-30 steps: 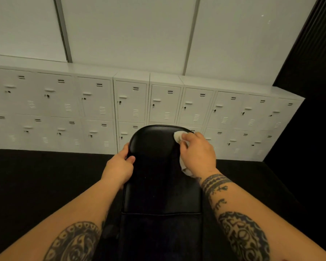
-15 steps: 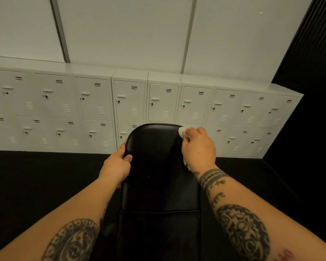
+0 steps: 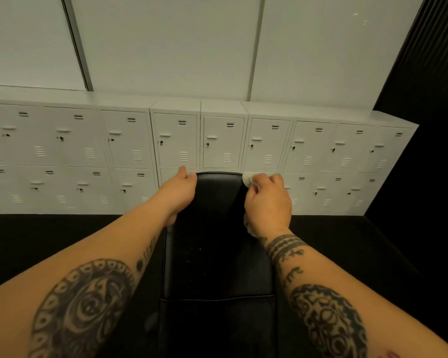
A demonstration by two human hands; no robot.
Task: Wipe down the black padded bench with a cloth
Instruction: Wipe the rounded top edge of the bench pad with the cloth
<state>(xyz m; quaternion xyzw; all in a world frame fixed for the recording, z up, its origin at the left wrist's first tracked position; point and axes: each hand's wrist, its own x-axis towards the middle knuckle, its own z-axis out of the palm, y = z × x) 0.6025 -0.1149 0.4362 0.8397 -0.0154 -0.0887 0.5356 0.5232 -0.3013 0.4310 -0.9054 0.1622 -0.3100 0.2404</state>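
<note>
black padded bench (image 3: 217, 254) ran lengthwise away from the person, rounded far end toward white metal lockers (image 3: 223, 143) | left hand (image 3: 177, 195) gripped its far left edge | right hand (image 3: 268, 202) clutched crumpled white cloth (image 3: 246, 180) against its far right corner

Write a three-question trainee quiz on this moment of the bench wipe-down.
1. True or false: the right hand holds the cloth.
2. Where on the bench is the cloth? A: near end. B: far right corner. C: on the cross seam.
3. What does the left hand grip?

Key: 1 true. 2 B. 3 the bench's left edge, near the far end.
</note>
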